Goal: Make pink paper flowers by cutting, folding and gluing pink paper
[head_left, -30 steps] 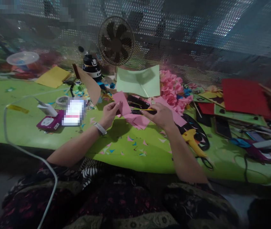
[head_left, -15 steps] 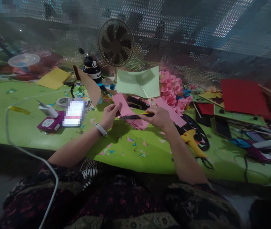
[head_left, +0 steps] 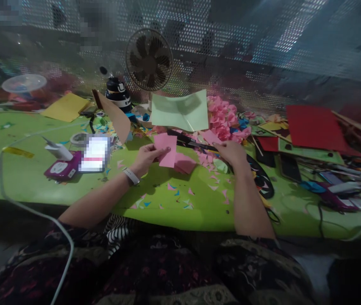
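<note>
A rectangular piece of pink paper [head_left: 167, 157] stands pinched between the thumb and fingers of my left hand [head_left: 148, 157], over the green table. Another pink sheet [head_left: 185, 164] lies just to its right, partly behind it. My right hand [head_left: 233, 153] is closed on a slim dark tool [head_left: 209, 147] with a yellow part, whose exact kind I cannot make out. Its tip points left, close to a long black object [head_left: 183, 139] on the table. A pink paper strip [head_left: 211, 137] shows beside the right fingers, partly hidden by them. A pale green scrap [head_left: 220, 165] lies below that hand.
Behind the hands stand a light green sheet [head_left: 180, 112], a heap of pink paper petals [head_left: 223, 112] and a fan [head_left: 149, 61]. A lit phone [head_left: 94, 154] and a purple device [head_left: 61, 166] lie left. Red card [head_left: 315, 127] is at right. Paper snippets litter the table.
My right hand has drawn the slim tool rightward, away from the pink paper. My left hand now holds its paper more upright. The whole view has shifted slightly.
</note>
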Demonstrator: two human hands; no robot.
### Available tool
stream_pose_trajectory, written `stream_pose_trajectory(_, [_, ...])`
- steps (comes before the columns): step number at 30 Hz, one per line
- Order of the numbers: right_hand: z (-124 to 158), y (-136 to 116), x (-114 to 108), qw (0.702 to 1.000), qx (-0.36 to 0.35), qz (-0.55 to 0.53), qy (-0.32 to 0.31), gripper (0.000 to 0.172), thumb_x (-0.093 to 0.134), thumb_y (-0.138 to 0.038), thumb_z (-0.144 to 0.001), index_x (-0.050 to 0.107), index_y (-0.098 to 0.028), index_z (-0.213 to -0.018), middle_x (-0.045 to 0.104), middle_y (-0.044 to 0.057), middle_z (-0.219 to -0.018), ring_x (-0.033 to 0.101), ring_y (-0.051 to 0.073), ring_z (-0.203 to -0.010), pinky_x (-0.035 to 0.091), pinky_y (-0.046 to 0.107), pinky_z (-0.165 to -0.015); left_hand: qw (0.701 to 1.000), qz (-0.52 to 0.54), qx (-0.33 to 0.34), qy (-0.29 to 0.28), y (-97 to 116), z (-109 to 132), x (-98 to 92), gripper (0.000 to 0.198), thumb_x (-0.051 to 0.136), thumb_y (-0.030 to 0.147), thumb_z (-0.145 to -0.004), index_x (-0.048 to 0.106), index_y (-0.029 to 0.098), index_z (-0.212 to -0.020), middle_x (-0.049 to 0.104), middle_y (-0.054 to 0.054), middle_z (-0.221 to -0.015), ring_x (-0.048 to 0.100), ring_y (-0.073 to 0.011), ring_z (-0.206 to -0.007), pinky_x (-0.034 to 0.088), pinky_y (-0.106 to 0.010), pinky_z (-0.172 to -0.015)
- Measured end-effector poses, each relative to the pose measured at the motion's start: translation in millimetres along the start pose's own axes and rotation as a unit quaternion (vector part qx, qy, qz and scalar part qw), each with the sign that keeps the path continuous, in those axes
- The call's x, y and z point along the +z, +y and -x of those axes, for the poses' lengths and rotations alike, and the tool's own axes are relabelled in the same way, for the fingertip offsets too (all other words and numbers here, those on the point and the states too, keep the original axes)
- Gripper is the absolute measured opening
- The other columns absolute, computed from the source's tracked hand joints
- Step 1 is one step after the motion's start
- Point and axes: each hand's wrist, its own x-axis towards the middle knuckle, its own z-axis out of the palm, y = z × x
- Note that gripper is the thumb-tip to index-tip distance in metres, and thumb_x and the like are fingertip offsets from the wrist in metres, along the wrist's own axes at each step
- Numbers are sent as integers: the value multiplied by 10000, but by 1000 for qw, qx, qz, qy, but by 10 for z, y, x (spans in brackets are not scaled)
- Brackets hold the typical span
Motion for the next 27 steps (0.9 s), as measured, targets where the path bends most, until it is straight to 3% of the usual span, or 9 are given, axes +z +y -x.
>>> stream_pose_trajectory(3, [-33, 27, 33, 999, -3, 33, -4, 369, 573, -475, -869, 735, -163, -760, 736, 176, -868, 682, 298, -853, 445, 346, -675, 1000, -3, -17, -19, -9, 7, 4, 404, 947, 349, -501, 722, 120, -746, 722, -73, -767, 616, -117, -604, 497, -238, -531])
stream_pose_trajectory(5, [11, -53, 42, 998, -28, 28, 45, 296, 598, -404, -859, 747, -156, -802, 735, 183, -901, 677, 313, -899, 478, 381, -730, 999, -1, -26, -27, -14, 19, 16, 399, 947, 350, -503, 728, 121, -745, 727, -85, -779, 622, -125, -615, 498, -247, -539])
stream_pose_trajectory(7, [116, -209, 65, 986, -116, -20, 115, 248, 605, -342, -864, 754, -157, -933, 729, 175, -1004, 657, 318, -987, 503, 435, -829, 999, -3, -25, -33, -23, 37, 29, 385, 941, 360, -521, 728, 126, -740, 723, -89, -766, 611, -125, -602, 469, -241, -516])
stream_pose_trajectory(10, [359, -516, 154, 914, -355, -125, 150, 374, 614, -297, -889, 666, -237, -1254, 637, 118, -1319, 573, 293, -1215, 485, 496, -995, 999, -9, -3, -42, -29, 66, 44, 370, 923, 391, -563, 718, 134, -731, 694, -73, -712, 557, -104, -555, 386, -223, -469])
stream_pose_trajectory(12, [520, -689, 223, 864, -468, -128, 138, 362, 626, -245, -890, 678, -305, -1243, 588, 65, -1411, 537, 272, -1279, 464, 502, -1046, 999, -8, 16, -48, -20, 83, 49, 379, 915, 420, -572, 690, 141, -694, 643, -33, -648, 490, -78, -510, 328, -217, -452])
stream_pose_trajectory(14, [627, -789, 269, 835, -519, -122, 135, 278, 620, -252, -909, 727, -310, -1159, 604, 53, -1401, 528, 268, -1301, 456, 501, -1061, 998, -19, 34, -55, -3, 95, 50, 412, 893, 463, -602, 622, 153, -609, 542, 19, -556, 399, -54, -463, 274, -218, -442])
stream_pose_trajectory(18, [635, -785, 279, 829, -527, -138, 129, 209, 605, -290, -927, 777, -290, -1047, 660, 66, -1329, 568, 273, -1249, 484, 494, -1028, 996, -62, 32, -53, 1, 89, 37, 535, 817, 563, -680, 493, 173, -505, 376, 58, -471, 281, -48, -425, 205, -231, -426])
stream_pose_trajectory(24, [499, -688, 271, 860, -423, -221, 179, 269, 559, -213, -927, 780, -304, -1049, 717, 56, -1184, 630, 251, -1130, 519, 485, -976, 988, -137, -17, -72, -89, 51, -17, 534, 786, 673, -628, 631, 163, -593, 548, -13, -525, 416, -93, -435, 239, -238, -423])
stream_pose_trajectory(27, [506, -689, 258, 864, -395, -246, 193, 270, 581, -209, -909, 781, -333, -1041, 720, 50, -1156, 629, 262, -1127, 518, 514, -974, 977, -206, 23, -57, -33, 81, -21, 536, 781, 646, -653, 580, 177, -491, 446, 17, -402, 338, -86, -360, 196, -255, -415])
